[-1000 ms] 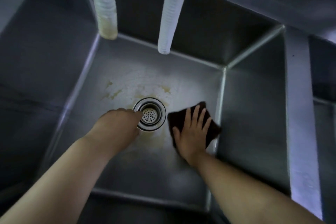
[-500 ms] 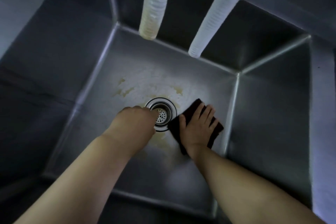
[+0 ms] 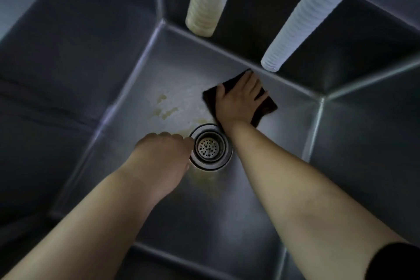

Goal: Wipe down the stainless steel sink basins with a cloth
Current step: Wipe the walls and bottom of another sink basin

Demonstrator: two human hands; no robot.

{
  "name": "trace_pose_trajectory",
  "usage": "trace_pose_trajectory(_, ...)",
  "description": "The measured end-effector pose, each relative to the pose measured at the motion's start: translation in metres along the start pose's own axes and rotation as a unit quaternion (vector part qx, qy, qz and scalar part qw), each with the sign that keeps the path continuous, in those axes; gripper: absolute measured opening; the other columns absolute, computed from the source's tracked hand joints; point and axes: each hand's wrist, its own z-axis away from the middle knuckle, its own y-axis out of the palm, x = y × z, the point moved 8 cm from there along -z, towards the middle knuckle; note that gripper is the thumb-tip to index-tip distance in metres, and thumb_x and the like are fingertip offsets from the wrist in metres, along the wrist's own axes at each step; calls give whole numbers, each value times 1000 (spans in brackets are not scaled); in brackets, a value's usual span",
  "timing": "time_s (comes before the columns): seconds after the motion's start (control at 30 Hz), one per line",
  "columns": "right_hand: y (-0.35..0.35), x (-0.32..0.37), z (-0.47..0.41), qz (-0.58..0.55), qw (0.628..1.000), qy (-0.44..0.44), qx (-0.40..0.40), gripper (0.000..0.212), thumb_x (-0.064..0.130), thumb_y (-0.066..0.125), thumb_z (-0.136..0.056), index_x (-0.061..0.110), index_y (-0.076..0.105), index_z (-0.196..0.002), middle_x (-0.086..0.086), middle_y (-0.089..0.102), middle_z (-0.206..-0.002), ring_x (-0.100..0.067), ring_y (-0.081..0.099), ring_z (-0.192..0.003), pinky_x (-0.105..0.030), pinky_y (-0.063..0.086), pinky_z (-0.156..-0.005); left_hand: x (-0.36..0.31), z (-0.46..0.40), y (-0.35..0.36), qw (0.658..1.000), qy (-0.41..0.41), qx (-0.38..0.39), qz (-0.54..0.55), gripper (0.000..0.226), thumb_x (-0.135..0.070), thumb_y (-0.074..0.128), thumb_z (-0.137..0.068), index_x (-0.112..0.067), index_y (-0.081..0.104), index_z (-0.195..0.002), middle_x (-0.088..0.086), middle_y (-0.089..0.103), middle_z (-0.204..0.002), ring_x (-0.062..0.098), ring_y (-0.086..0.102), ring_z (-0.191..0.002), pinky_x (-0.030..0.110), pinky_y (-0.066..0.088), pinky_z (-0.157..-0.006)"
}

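I look down into a deep stainless steel sink basin point(image 3: 261, 223). My right hand point(image 3: 238, 100) lies flat, fingers spread, pressing a dark cloth point(image 3: 266, 107) onto the basin floor near the back wall, behind the drain. My left hand point(image 3: 161, 157) rests on the floor just left of the round drain strainer point(image 3: 208, 146), its fingers curled at the strainer's rim; whether they grip anything is hidden. Yellowish stains point(image 3: 164, 108) mark the floor left of the cloth and in front of the drain.
Two ribbed white hoses hang down at the back: a yellowed hose point(image 3: 204, 4) at centre and a cleaner hose point(image 3: 302, 22) to the right, ending just above the cloth. Steep steel walls point(image 3: 68, 57) enclose all sides.
My right hand has slid the cloth from the right of the drain away to the back of the floor, behind the drain. My left hand has stayed beside the strainer.
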Motion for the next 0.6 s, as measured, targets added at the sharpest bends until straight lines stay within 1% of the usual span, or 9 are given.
trace_pose_trajectory(0.07, 1, 38, 8, -7, 998, -58, -1, 72, 52, 33, -92, 0, 30, -142, -22, 33, -146, -38, 25, -135, -59, 3, -114, 9, 0, 4, 1000, -16, 6, -20, 33, -35, 45, -93, -24, 44, -125, -3, 58, -113, 22, 56, -101, 30, 37, -72)
trace_pose_trajectory(0.1, 1, 56, 15, -1, 995, -99, -6, 68, 51, 33, -92, 1, 36, -138, -23, 37, -143, -38, 27, -134, -58, 5, -114, 14, 0, 6, 999, -22, 11, -29, 34, -35, 44, -93, -24, 44, -125, -2, 58, -113, 22, 57, -100, 31, 37, -72)
trace_pose_trajectory(0.13, 3, 71, 24, 7, 989, -149, -11, 67, 51, 33, -92, 1, 37, -137, -24, 35, -144, -38, 26, -136, -57, 4, -115, 18, -1, 8, 999, -29, 20, -34, 35, -36, 44, -94, -23, 44, -126, -1, 58, -113, 22, 57, -100, 31, 38, -72)
trace_pose_trajectory(0.23, 12, 93, 48, 18, 955, -297, 1, 76, 53, 30, -94, 0, 22, -147, -23, 17, -155, -34, 9, -145, -49, -6, -116, 28, -2, 17, 996, -48, 66, -20, 38, -37, 43, -94, -22, 42, -128, 0, 56, -116, 22, 55, -103, 33, 40, -75)
trace_pose_trajectory(0.3, 13, 84, 50, 35, 937, -347, 9, 78, 56, 25, -94, 2, 13, -149, -19, 10, -157, -29, 2, -146, -46, -8, -117, 31, 0, 21, 994, -54, 94, -14, 37, -38, 44, -93, -24, 42, -127, -1, 55, -117, 22, 55, -104, 34, 45, -79)
trace_pose_trajectory(0.33, 12, 75, 48, 41, 933, -357, 11, 79, 57, 23, -94, 3, 12, -150, -17, 9, -158, -27, 1, -147, -44, -8, -117, 32, 1, 22, 993, -56, 104, -17, 37, -39, 44, -93, -24, 42, -127, -1, 55, -118, 22, 55, -104, 35, 47, -80)
trace_pose_trajectory(0.37, 11, 63, 45, 42, 934, -355, 12, 79, 57, 23, -93, 4, 11, -150, -15, 9, -159, -25, 1, -147, -43, -7, -118, 31, 2, 23, 992, -57, 113, -20, 37, -40, 44, -92, -25, 42, -126, -1, 55, -118, 22, 55, -105, 36, 48, -81)
trace_pose_trajectory(0.43, 8, 32, 35, 36, 946, -321, 13, 79, 56, 22, -92, 5, 12, -150, -14, 9, -159, -24, 1, -147, -42, -5, -118, 31, 3, 23, 991, -58, 118, -23, 38, -40, 45, -92, -25, 42, -127, -1, 55, -119, 22, 56, -106, 36, 49, -83)
trace_pose_trajectory(0.6, -4, -62, 19, 27, 986, -164, 4, 77, 52, 24, -91, 5, 10, -151, -12, 10, -159, -22, 2, -147, -37, -7, -118, 28, 4, 20, 991, -58, 116, -21, 40, -41, 44, -92, -25, 40, -129, -3, 54, -123, 20, 56, -108, 35, 49, -86)
